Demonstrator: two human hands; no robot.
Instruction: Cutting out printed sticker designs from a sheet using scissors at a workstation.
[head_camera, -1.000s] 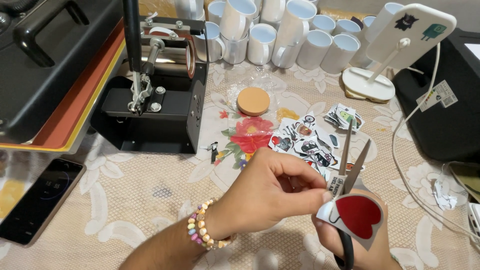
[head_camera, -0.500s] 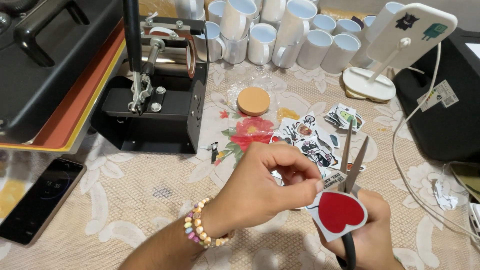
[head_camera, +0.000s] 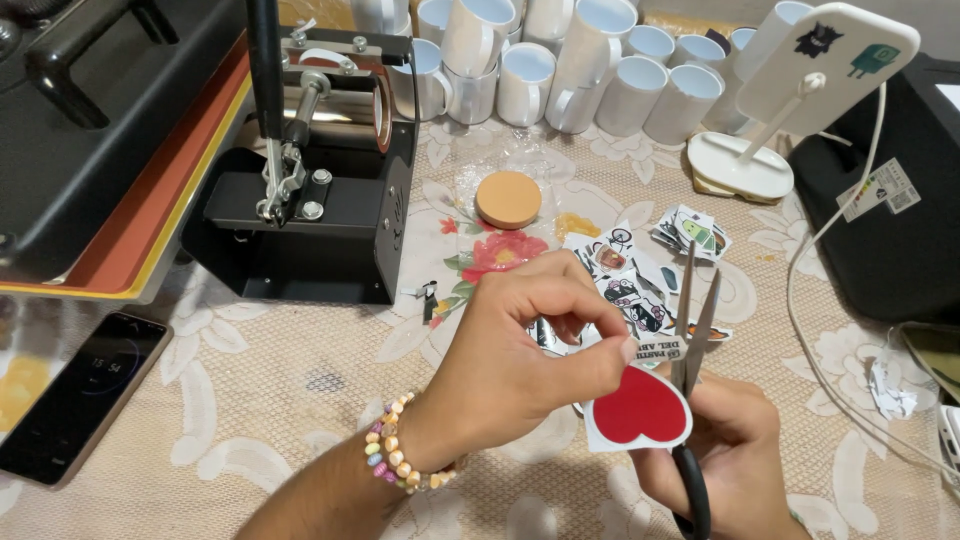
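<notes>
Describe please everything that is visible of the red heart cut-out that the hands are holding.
The red heart cut-out is a flat printed piece, apparently paper, glossy red with a thin white border. It is tilted, its point towards the lower left. The left hand pinches its upper edge between the fingertips, hiding part of it. The open blades of the scissors, held in the right hand, meet its right edge. It hangs above the lace tablecloth, not lying on it.

Lace-patterned floral tablecloth (head_camera: 250, 400) under even light
</notes>
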